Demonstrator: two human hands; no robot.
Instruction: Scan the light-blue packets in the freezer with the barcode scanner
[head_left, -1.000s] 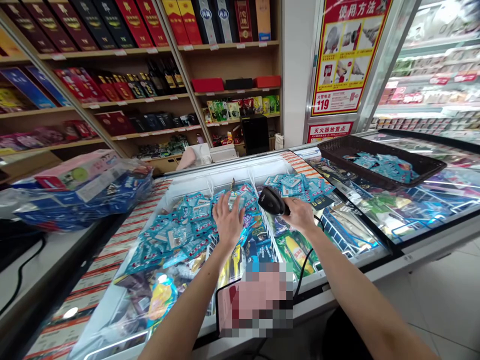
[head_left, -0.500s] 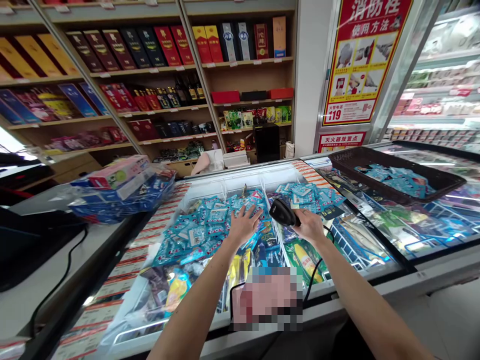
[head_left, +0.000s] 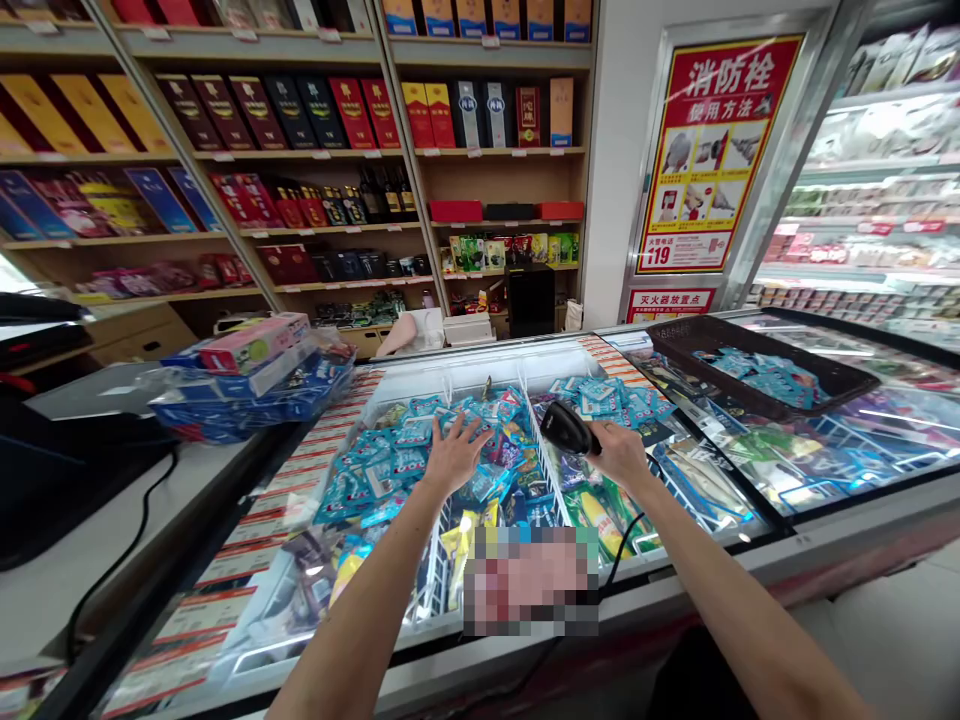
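My left hand [head_left: 454, 455] is spread flat over a heap of small blue packets [head_left: 379, 470] on the left of the chest freezer, its fingers apart and touching or just above them. A black barcode scanner [head_left: 566, 428] is gripped in my right hand [head_left: 619, 455], its head pointing left over a white wire divider [head_left: 551, 460]. From the scanner a dark cable runs down past the freezer's front edge. More blue packets [head_left: 600, 395] lie in a smaller pile behind the scanner. Yellow-and-green bagged goods [head_left: 600, 515] show below it.
A dark brown tray [head_left: 832, 390] with blue packets sits on the right. Blue plastic-wrapped packs [head_left: 225, 400] with a pink box [head_left: 259, 342] on top stand at the left counter. A blurred pinkish patch [head_left: 531, 580] covers the front edge. Shelves [head_left: 330, 235] of boxes stand behind.
My left hand has shifted left and slightly down across the blue packets. The right hand still holds the scanner in about the same place. The view has tilted slightly.
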